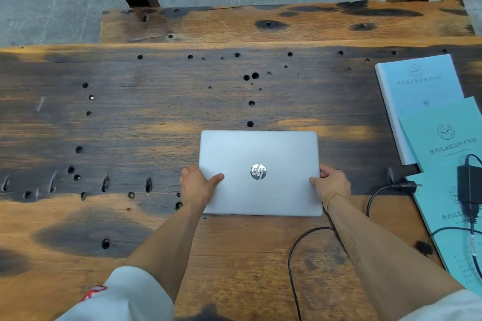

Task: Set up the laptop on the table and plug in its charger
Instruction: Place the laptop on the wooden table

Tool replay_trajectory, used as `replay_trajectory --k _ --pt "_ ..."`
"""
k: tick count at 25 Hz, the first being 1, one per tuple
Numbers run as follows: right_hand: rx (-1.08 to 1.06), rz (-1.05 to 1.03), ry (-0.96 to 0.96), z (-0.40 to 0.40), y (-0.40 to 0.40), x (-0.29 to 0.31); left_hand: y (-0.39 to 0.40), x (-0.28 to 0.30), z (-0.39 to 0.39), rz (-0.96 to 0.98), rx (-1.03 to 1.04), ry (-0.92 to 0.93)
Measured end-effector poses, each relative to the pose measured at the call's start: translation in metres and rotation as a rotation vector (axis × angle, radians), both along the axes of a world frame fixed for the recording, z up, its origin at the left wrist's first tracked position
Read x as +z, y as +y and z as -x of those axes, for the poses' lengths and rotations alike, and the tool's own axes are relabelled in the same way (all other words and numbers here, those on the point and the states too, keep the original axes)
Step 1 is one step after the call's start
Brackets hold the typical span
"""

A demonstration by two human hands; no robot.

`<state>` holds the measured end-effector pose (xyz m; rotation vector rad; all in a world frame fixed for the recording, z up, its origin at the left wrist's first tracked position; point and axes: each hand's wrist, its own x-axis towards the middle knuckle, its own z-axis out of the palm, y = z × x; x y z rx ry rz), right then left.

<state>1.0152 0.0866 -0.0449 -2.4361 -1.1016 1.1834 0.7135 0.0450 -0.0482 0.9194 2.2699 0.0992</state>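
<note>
A closed silver laptop (260, 154) lies flat on the dark wooden table (130, 117), logo up, near the front middle. My left hand (197, 185) grips its left edge, thumb on the lid. My right hand (330, 182) grips its right edge the same way. The black charger brick (470, 185) rests on the folders at the right. Its wall plug (403, 185) lies on the table just right of my right hand. A black cable (293, 250) loops across the table under my right forearm.
Several pale blue folders (422, 91) are stacked along the table's right edge. A wooden bench (260, 23) stands beyond the table's far edge, over a grey floor. The tabletop is pitted with holes.
</note>
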Motion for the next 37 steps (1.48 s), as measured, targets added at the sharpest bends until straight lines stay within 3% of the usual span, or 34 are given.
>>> replay_trajectory --k 7,11,14,17,19,23,28,33,37 --pt "0.109 0.008 -0.042 -0.003 -0.003 0.009 0.000 0.007 -0.002 0.058 -0.115 0.054" --pt "0.118 -0.070 -0.048 -0.011 -0.018 0.019 -0.008 0.018 -0.017 -0.025 -0.236 0.147" --pt "0.163 -0.010 -0.085 -0.022 -0.036 0.019 -0.015 0.021 -0.030 -0.041 -0.372 0.140" --pt "0.250 0.057 -0.009 -0.024 -0.056 0.014 -0.029 0.022 -0.040 0.002 -0.404 0.124" --pt "0.263 0.065 0.038 -0.020 -0.069 0.010 -0.042 0.022 -0.044 0.005 -0.566 0.181" --pt "0.163 0.051 0.063 -0.014 -0.079 0.003 -0.057 0.016 -0.061 -0.003 -0.944 0.227" --pt "0.042 0.142 0.077 -0.012 -0.067 0.004 -0.053 0.015 -0.083 0.013 -1.058 0.346" --pt "-0.328 0.291 0.341 -0.019 -0.052 0.015 -0.040 0.017 -0.102 -0.051 -1.177 0.429" --pt "-0.367 0.278 0.469 -0.026 -0.058 0.021 -0.032 0.019 -0.115 -0.033 -1.280 0.468"
